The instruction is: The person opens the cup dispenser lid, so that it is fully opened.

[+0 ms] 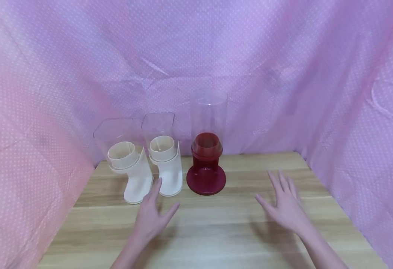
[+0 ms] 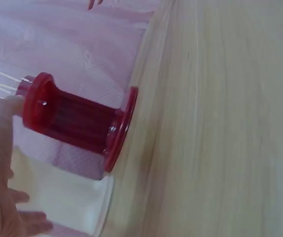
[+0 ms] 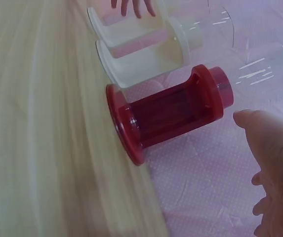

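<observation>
Three stands with clear tops are upright on the wooden table. The red one (image 1: 206, 180), also in the left wrist view (image 2: 82, 121) and right wrist view (image 3: 168, 116), has a round base and a clear cylinder (image 1: 209, 112). To its left are a white stand (image 1: 171, 179) and, farther left, another white stand (image 1: 137, 183). My left hand (image 1: 150, 216) hovers in front of the white stands, fingers spread, holding nothing. My right hand (image 1: 285, 205) is spread over the table, right of the red stand, also holding nothing.
The wooden table (image 1: 216, 231) runs back to a pink dotted cloth (image 1: 250, 74), which hangs behind it and along both sides. The clear tops of the stands rise close to the rear cloth.
</observation>
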{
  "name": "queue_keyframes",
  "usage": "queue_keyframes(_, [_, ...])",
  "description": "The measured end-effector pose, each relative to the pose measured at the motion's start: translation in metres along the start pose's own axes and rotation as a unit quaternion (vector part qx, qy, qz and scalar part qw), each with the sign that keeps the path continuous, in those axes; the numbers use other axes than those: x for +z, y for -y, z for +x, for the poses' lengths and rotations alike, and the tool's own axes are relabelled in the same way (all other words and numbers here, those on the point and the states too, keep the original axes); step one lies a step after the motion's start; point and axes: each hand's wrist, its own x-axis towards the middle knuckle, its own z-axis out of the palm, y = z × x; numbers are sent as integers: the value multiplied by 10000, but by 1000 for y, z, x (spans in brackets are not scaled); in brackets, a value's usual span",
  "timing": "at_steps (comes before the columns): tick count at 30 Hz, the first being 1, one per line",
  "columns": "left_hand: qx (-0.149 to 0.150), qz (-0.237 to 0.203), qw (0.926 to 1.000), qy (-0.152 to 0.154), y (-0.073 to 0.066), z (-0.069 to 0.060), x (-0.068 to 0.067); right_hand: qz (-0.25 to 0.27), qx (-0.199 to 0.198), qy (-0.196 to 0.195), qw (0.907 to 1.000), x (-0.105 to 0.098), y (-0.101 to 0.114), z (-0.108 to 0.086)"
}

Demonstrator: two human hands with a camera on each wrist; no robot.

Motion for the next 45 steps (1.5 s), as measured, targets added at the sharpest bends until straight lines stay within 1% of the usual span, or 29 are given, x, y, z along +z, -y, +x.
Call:
queue_keyframes(1, [15,-292,9995,-82,-2,3,5,37,-73,-33,10000,-2,2,5])
queue_keyframes(3, [86,-848,9961,-231,-6,10,16,146,-233,-101,9996,-4,7,16])
queue_keyframes(6, [170,-1584,9867,-331,-13,23,33,397,-393,-196,9982,-6,15,32])
queue_keyframes(8, [219,-1936,9803,-316,-18,32,44,546,-465,-231,9972,-6,23,44])
queue_keyframes(10, [278,-2129,9762,-295,-24,43,54,689,-518,-221,9960,-6,32,55])
queue_keyframes(12, [359,-2195,9745,-285,-30,55,62,847,-578,-184,9946,-4,44,67])
queue_keyframes(16, [645,-2274,9710,-354,-42,82,74,1156,-665,-146,9910,0,69,92])
queue_keyframes(19, [930,-2393,9657,-380,-47,104,82,1611,-691,-140,9844,4,83,111])
queue_keyframes(22, [1146,-2489,9610,-365,-52,122,88,2078,-736,-137,9753,10,93,129])
queue_keyframes(24, [1251,-2546,9581,-392,-54,132,89,2331,-774,-70,9693,14,99,140])
queue_keyframes(26, [1280,-2635,9551,-444,-58,140,89,2494,-748,-9,9655,18,105,150])
queue_keyframes(29, [1376,-2792,9485,-589,-65,150,87,2740,-733,75,9589,23,111,163])
queue_keyframes(30, [1400,-2817,9471,-639,-67,152,86,2866,-741,96,9551,24,112,166])
queue_keyframes(33, [1438,-2872,9443,-716,-70,155,81,3209,-784,169,9437,30,117,171])
queue_keyframes(34, [1429,-2910,9434,-698,-71,155,81,3319,-823,177,9395,31,118,171])
queue_keyframes(36, [1369,-2946,9439,-586,-73,156,79,3502,-857,183,9326,31,118,171])
queue_keyframes(38, [1356,-2959,9444,-471,-75,155,77,3558,-880,145,9303,29,116,170])
queue_keyframes(40, [1373,-2935,9453,-365,-77,155,74,3547,-901,88,9306,27,113,169])
queue_keyframes(41, [1403,-2917,9456,-341,-78,154,72,3525,-905,82,9314,25,113,168])
queue_keyframes(45, [1613,-2923,9420,-345,-79,148,64,3428,-905,38,9350,20,114,160])
